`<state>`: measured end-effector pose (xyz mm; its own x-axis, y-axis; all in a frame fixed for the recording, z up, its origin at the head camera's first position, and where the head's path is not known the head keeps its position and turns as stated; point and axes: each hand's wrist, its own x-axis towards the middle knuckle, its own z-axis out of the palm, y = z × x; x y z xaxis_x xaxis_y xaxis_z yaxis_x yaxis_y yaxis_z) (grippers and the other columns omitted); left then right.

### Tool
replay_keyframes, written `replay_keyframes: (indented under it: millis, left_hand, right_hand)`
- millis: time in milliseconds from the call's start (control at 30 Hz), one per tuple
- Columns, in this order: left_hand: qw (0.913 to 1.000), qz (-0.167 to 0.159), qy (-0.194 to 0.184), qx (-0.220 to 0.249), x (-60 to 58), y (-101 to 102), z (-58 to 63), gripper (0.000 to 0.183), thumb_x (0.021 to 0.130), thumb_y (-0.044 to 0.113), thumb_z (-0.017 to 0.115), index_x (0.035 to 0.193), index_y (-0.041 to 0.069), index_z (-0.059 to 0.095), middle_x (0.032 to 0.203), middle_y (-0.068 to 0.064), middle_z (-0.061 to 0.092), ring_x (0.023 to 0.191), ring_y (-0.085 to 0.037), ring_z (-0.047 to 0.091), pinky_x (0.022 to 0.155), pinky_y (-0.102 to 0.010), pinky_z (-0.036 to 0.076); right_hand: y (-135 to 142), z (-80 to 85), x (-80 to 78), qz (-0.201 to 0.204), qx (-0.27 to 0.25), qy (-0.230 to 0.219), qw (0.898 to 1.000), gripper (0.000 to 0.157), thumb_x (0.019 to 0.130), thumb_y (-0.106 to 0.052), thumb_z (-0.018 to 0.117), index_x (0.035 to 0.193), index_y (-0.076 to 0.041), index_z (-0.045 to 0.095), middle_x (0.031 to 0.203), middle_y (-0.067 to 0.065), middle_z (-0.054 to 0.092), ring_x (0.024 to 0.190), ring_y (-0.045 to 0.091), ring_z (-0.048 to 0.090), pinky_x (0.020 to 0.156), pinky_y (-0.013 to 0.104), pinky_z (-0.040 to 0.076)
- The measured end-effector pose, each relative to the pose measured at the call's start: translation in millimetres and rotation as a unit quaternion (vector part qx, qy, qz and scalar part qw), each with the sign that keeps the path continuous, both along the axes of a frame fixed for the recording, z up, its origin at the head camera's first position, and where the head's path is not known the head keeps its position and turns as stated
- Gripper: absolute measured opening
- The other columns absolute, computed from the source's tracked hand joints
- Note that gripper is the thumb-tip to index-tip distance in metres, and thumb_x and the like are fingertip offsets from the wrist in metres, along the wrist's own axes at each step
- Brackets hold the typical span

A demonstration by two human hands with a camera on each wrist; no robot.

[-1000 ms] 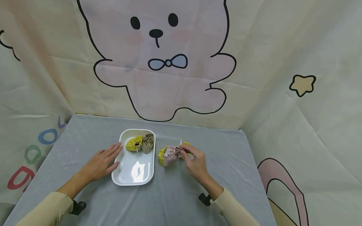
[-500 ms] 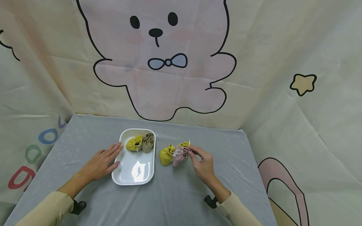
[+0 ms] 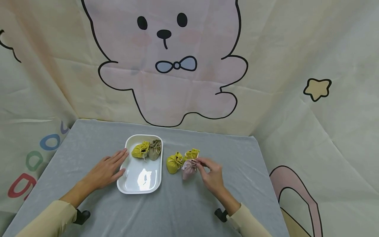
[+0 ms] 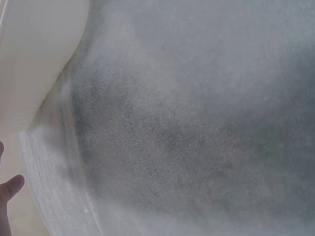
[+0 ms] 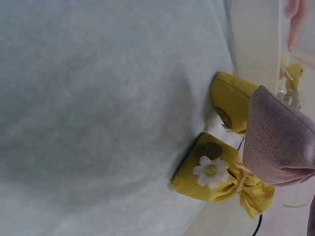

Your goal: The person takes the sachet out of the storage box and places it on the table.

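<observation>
My right hand (image 3: 212,173) pinches a small pinkish-mauve drawstring pouch (image 3: 189,170) by its gathered neck. In the right wrist view that mauve pouch (image 5: 280,140) hangs in front of two yellow pouches. One yellow pouch (image 3: 174,162) sits left of it on the cloth; the other yellow pouch (image 3: 191,153), with a white flower (image 5: 211,171), lies just behind. My left hand (image 3: 106,169) rests with straight fingers on the left rim of a white tray (image 3: 124,184). Inside the tray are a yellow pouch (image 3: 140,150) and an olive-brown pouch (image 3: 154,150), side by side at the far end.
A grey-blue cloth (image 3: 237,184) covers the table. Behind it hangs a curtain (image 3: 266,82) printed with a bear, and more printed curtain stands along both sides. In the left wrist view the tray's outer wall (image 4: 39,59) shows at upper left.
My right hand has shifted right and slightly nearer with the mauve pouch, uncovering the two yellow pouches. The left hand and the tray stay in place.
</observation>
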<state>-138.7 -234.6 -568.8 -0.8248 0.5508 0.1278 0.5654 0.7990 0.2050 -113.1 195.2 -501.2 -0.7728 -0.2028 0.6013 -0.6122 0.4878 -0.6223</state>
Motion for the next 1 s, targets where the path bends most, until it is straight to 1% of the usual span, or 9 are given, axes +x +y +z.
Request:
replay_keyframes:
  millis: [167,300,467,567,733,867,933,1000]
  left_hand:
    - [1.0000,0.003,-0.004,-0.002,0.0,0.5,0.2,0.069,0.097,0.034,0.062,0.152,0.000,0.038,0.158,-0.018,0.034,0.139,-0.038,0.040,0.097,-0.057,0.044]
    - [1.0000,0.004,-0.005,-0.003,0.4,0.4,0.1,0.069,0.097,0.034,0.062,0.152,0.000,0.037,0.158,-0.018,0.033,0.139,-0.038,0.040,0.097,-0.057,0.043]
    - [1.0000,0.005,-0.006,-0.004,0.8,0.6,-0.2,0.069,0.097,0.034,0.062,0.152,0.000,0.037,0.158,-0.018,0.033,0.139,-0.038,0.040,0.097,-0.057,0.043]
    - [0.9999,0.007,-0.010,-0.004,0.6,1.1,-0.3,0.069,0.098,0.034,0.061,0.153,0.001,0.036,0.159,-0.018,0.032,0.139,-0.038,0.039,0.098,-0.058,0.043]
    - [0.9998,0.012,-0.017,-0.006,0.2,1.4,-0.3,0.069,0.098,0.035,0.061,0.153,0.001,0.036,0.159,-0.018,0.032,0.140,-0.038,0.039,0.098,-0.058,0.042]
    - [0.9999,0.010,-0.013,-0.003,0.0,1.1,-0.7,0.069,0.097,0.035,0.061,0.152,0.001,0.036,0.159,-0.018,0.032,0.139,-0.038,0.039,0.098,-0.058,0.043]
    - [0.9999,0.007,-0.010,-0.001,-0.1,0.9,-0.8,0.069,0.097,0.034,0.061,0.152,0.001,0.037,0.159,-0.018,0.033,0.139,-0.038,0.039,0.098,-0.058,0.043]
    - [1.0000,0.005,-0.009,0.000,-0.1,0.7,-0.5,0.069,0.097,0.034,0.062,0.152,0.001,0.037,0.159,-0.018,0.033,0.139,-0.039,0.039,0.097,-0.058,0.043]
  right_hand:
    - [-0.6,-10.5,1.7,0.010,0.011,0.010,1.000,0.021,0.084,0.009,0.073,0.104,0.004,0.073,0.096,0.011,0.075,0.080,0.024,0.072,0.073,0.025,0.056]
    - [-0.7,-23.4,2.6,0.005,0.025,0.005,1.000,0.020,0.083,0.009,0.074,0.102,0.003,0.074,0.096,0.011,0.075,0.080,0.022,0.072,0.072,0.026,0.056]
    - [-1.2,-41.1,3.1,0.002,0.058,-0.001,0.998,0.022,0.081,0.010,0.076,0.101,0.002,0.074,0.096,0.012,0.075,0.079,0.019,0.072,0.070,0.026,0.056]
    - [-0.8,-46.8,3.2,-0.003,0.066,-0.016,0.998,0.022,0.081,0.010,0.075,0.101,0.002,0.073,0.096,0.011,0.074,0.079,0.017,0.071,0.070,0.026,0.056]
    - [0.3,-45.2,2.1,-0.007,0.077,-0.053,0.996,0.021,0.085,0.005,0.073,0.105,0.000,0.072,0.096,0.008,0.073,0.079,0.014,0.068,0.070,0.028,0.056]
    - [1.6,-41.9,2.1,-0.004,0.084,-0.088,0.993,0.020,0.087,0.002,0.073,0.107,-0.001,0.071,0.096,0.007,0.072,0.080,0.014,0.068,0.069,0.033,0.056]
    - [1.9,-40.3,1.9,-0.001,0.087,-0.096,0.992,0.021,0.087,0.001,0.073,0.108,-0.001,0.071,0.097,0.007,0.072,0.081,0.016,0.068,0.069,0.037,0.057]
    - [2.0,-38.2,1.3,0.003,0.094,-0.094,0.991,0.023,0.086,-0.001,0.075,0.109,-0.001,0.071,0.099,0.007,0.072,0.086,0.018,0.069,0.071,0.040,0.056]
